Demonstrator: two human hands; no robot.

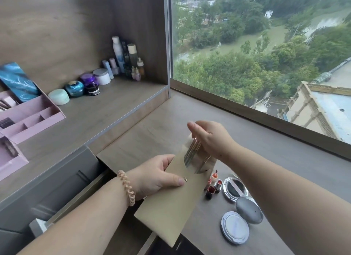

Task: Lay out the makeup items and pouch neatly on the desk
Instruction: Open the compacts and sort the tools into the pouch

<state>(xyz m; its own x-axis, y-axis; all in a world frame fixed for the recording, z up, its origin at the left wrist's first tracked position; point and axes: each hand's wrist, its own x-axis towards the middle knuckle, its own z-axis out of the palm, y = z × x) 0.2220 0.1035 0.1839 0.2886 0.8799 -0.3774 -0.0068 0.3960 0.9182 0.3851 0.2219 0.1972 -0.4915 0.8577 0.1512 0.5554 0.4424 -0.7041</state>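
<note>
A flat khaki pouch (pixel 171 207) with a snap button is held above the desk's front edge. My left hand (pixel 155 175) grips its left side, thumb beside the snap. My right hand (pixel 210 138) is closed around a bundle of thin metallic makeup brushes (pixel 192 152) whose lower ends sit in the pouch's opening. On the desk (pixel 275 159) to the right lie three lipsticks (pixel 213 186), an open compact with a mirror (pixel 235 188) and a closed round cushion compact (pixel 234 227).
A raised shelf at left carries a pink organiser (pixel 32 117), several cream jars (pixel 76 88) and bottles (pixel 125 58) in the corner. An open grey drawer (pixel 62 194) lies below my left arm. A large window (pixel 266 45) borders the desk's far side.
</note>
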